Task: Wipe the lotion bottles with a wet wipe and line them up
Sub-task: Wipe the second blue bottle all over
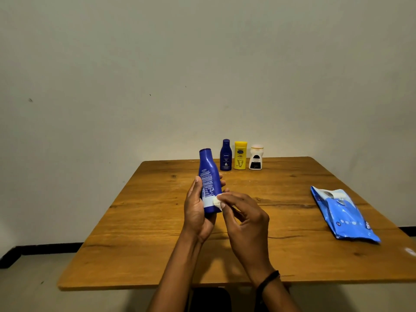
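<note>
My left hand (pixel 196 208) grips a blue lotion bottle (pixel 209 176) upright above the wooden table (pixel 157 233), its printed back label facing me. My right hand (pixel 244 218) pinches a small crumpled white wet wipe (pixel 217 202) against the bottle's lower right side. At the table's far edge stand three bottles in a row: a dark blue one (pixel 225 155), a yellow one (pixel 240 155) and a white one with a black label (pixel 256 157).
A blue wet wipe pack (pixel 344 216) lies flat on the table at the right, its flap open at the far end. A plain wall stands behind the table. A dark wristband sits on my right wrist.
</note>
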